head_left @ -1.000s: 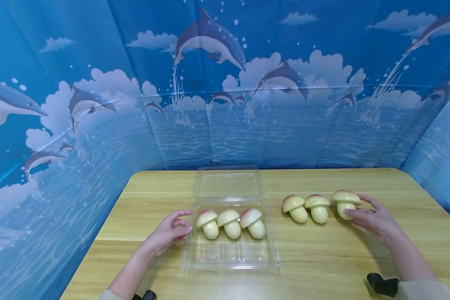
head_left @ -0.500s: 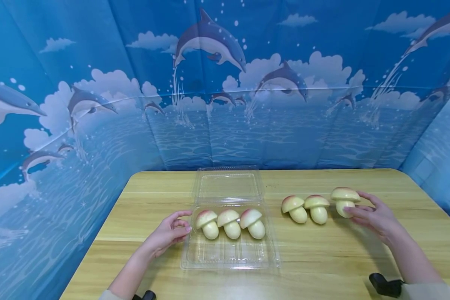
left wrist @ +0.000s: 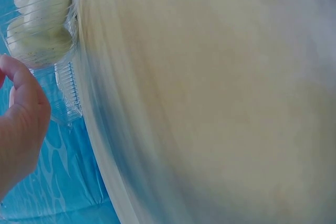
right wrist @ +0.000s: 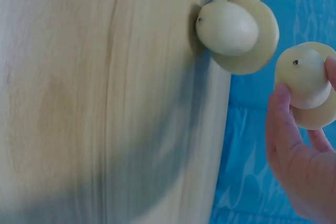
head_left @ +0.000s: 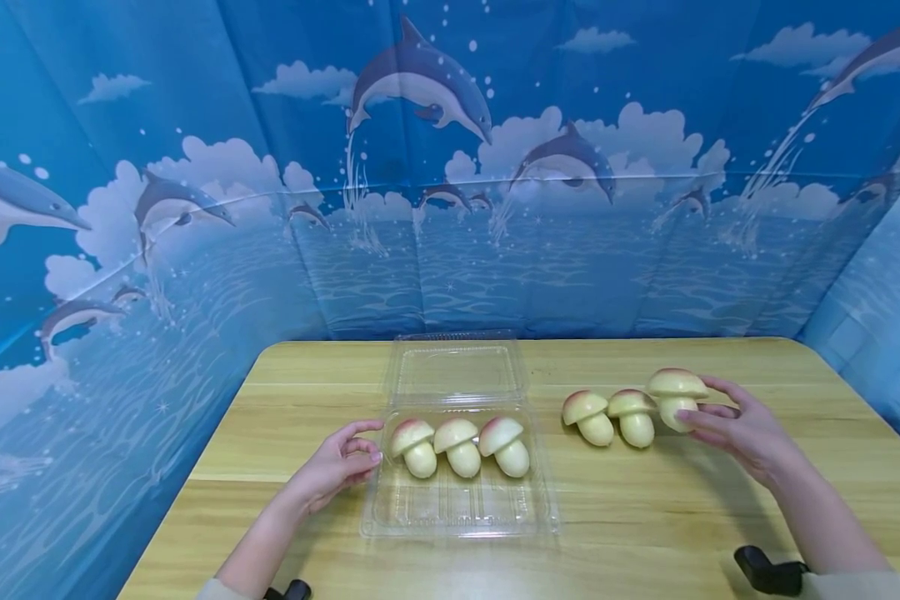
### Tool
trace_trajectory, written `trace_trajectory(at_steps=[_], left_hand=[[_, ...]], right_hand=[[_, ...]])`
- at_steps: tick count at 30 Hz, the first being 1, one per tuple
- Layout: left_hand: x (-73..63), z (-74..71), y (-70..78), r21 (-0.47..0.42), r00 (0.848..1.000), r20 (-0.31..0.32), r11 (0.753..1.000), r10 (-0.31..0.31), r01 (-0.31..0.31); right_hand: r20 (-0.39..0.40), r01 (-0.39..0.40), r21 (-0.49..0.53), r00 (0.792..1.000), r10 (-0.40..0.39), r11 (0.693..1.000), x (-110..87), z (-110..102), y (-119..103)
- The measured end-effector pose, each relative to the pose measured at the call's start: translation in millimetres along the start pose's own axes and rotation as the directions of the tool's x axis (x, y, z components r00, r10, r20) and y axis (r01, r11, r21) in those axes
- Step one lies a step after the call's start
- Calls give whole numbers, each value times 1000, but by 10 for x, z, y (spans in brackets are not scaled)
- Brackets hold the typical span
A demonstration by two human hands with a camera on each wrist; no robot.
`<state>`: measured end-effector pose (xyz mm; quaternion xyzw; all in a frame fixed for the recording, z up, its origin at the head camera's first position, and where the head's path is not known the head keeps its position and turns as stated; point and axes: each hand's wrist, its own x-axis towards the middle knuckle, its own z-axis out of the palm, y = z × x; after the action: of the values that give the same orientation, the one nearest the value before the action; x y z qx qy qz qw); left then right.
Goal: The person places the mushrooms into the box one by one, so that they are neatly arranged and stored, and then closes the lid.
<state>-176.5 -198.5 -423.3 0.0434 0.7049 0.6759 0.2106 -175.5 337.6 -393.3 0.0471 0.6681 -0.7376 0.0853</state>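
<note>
My right hand (head_left: 746, 433) pinches the stem of a toy mushroom (head_left: 677, 385), cream with a pinkish cap, and holds it up off the table. In the right wrist view, thumb and fingers are at the sides of this mushroom's (right wrist: 302, 74) pale rounded stem. Just left of it, two similar mushrooms (head_left: 634, 417) lie on the table. My left hand (head_left: 333, 468) is at the left rim of a clear plastic clamshell box (head_left: 461, 521), fingertips right at the edge. Inside the box, three mushrooms (head_left: 461, 448) lie in a row along the back half.
The box's lid (head_left: 456, 371) is folded back flat toward the table's far edge. Beneath everything is a light wood table (head_left: 645, 525). A blue dolphin-print curtain (head_left: 450, 275) hangs behind and beside it. Dark camera mounts (head_left: 768, 571) are on both wrists.
My right hand has raised its mushroom from the table and moved it left, toward the two lying there. My left hand and the box have stayed put.
</note>
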Motion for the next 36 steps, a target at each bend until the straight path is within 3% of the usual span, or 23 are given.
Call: trace_trajectory(at_steps=[11,23,36], left_hand=[[-20,13,10,-4,1000,6,1000,0,0],[-20,8,-6,-7,1000,6,1000,3,-3],[-27,13,-8,-13,1000,14,1000,9,-9]], right_hand=[[24,1,-66,1000,1,998,-48,175,-54],[53,15,-262,999,-1,965,-66,411,-96],[100,44,-245,995,-20,968,-123,603,-125]])
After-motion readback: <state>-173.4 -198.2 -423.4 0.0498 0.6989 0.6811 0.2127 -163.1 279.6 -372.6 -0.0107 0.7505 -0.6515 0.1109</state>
